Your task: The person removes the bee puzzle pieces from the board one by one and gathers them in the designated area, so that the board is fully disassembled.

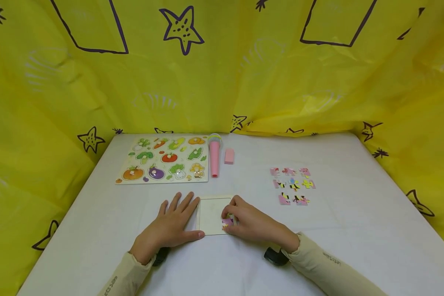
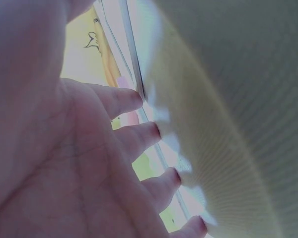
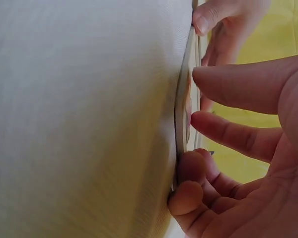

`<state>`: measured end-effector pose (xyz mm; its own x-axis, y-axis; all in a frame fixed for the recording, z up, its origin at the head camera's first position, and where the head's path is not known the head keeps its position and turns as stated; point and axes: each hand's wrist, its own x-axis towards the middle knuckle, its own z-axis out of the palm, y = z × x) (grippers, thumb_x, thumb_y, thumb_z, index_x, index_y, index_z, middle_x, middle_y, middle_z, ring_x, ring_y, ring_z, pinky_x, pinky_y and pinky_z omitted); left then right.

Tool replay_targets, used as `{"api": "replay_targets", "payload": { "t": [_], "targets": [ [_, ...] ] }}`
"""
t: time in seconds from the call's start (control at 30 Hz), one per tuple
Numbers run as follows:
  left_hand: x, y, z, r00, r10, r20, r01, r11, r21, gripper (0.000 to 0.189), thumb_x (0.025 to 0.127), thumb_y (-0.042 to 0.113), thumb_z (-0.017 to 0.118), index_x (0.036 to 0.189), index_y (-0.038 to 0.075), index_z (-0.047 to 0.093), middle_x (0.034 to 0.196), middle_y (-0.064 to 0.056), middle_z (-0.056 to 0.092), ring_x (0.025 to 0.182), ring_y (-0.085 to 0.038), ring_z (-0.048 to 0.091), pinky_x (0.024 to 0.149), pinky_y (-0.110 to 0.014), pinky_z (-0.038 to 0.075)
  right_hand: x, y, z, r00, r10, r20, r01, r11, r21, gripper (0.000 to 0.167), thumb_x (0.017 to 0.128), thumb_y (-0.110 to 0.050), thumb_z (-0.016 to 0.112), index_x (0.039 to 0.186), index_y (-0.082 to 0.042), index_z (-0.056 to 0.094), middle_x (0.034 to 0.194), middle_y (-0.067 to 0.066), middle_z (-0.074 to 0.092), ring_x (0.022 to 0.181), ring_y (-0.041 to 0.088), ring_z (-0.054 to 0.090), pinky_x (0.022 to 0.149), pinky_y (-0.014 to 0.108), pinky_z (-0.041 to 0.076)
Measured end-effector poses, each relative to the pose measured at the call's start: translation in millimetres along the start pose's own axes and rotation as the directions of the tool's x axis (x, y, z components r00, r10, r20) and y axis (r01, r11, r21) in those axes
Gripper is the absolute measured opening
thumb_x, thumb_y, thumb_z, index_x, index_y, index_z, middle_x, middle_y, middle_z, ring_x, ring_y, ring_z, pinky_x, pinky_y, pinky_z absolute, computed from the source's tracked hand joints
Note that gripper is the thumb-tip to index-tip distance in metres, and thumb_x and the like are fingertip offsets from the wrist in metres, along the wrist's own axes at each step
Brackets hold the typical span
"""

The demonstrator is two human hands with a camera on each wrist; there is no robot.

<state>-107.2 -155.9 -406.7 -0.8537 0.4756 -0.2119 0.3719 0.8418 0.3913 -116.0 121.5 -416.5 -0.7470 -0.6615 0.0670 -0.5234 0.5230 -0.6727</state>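
Observation:
A pale square puzzle tray (image 1: 211, 216) lies flat on the table between both hands. Spread and straight, the fingers of my left hand (image 1: 173, 222) rest along the tray's left side, with the thumb at its lower left corner. At the lower right corner, my right hand (image 1: 249, 220) pinches a pink jigsaw piece (image 1: 227, 222) between thumb and index finger. The right wrist view has those two fingertips down at the tray's surface, and the other fingers curl against its edge. Part of the piece is hidden under the hand.
Several loose jigsaw pieces (image 1: 292, 183) lie in rows at the right. Behind the tray are a vegetable knob puzzle board (image 1: 162, 159), a pink toy microphone (image 1: 215, 158) and a small pink block (image 1: 229, 156). A yellow curtain (image 1: 222, 82) hangs around the white table (image 1: 340, 230).

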Motion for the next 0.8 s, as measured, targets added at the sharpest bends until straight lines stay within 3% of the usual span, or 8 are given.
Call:
{"api": "replay_targets", "payload": {
  "t": [0.3, 0.57, 0.8],
  "targets": [
    [-1.8, 1.2, -0.9, 1.000, 0.006, -0.005, -0.006, 1.000, -0.010, 0.099, 0.096, 0.056, 0.076, 0.167, 0.003, 0.032, 0.175, -0.020, 0.023, 0.159, -0.052, 0.012, 0.119, -0.077, 0.009, -0.7, 1.6, 1.1, 0.999, -0.035, 0.001, 0.035, 0.999, -0.013, 0.013, 0.098, -0.011, 0.078, 0.108, -0.011, 0.070, 0.102, 0.002, 0.045, 0.083, 0.007, 0.047, 0.074, 0.026, 0.046],
    [0.0, 1.0, -0.1, 1.000, -0.004, 0.004, 0.004, 1.000, 0.002, 0.100, 0.096, 0.058, 0.075, 0.168, 0.005, 0.032, 0.175, -0.019, 0.022, 0.159, -0.051, 0.012, 0.119, -0.077, 0.009, 0.5, 1.4, 0.9, 1.000, -0.015, 0.016, 0.015, 1.000, -0.002, 0.011, 0.099, -0.012, 0.078, 0.107, -0.012, 0.071, 0.103, 0.003, 0.044, 0.085, 0.011, 0.047, 0.074, 0.026, 0.045],
    [0.1, 0.8, 0.0, 1.000, -0.004, 0.007, 0.004, 1.000, 0.012, 0.100, 0.096, 0.058, 0.075, 0.168, 0.005, 0.032, 0.175, -0.019, 0.022, 0.159, -0.051, 0.012, 0.119, -0.077, 0.009, -0.3, 0.4, 1.5, 0.999, -0.048, -0.026, 0.048, 0.999, -0.005, 0.010, 0.098, -0.010, 0.077, 0.105, -0.012, 0.070, 0.103, 0.003, 0.047, 0.090, 0.014, 0.048, 0.077, 0.028, 0.044]
  ]
}}
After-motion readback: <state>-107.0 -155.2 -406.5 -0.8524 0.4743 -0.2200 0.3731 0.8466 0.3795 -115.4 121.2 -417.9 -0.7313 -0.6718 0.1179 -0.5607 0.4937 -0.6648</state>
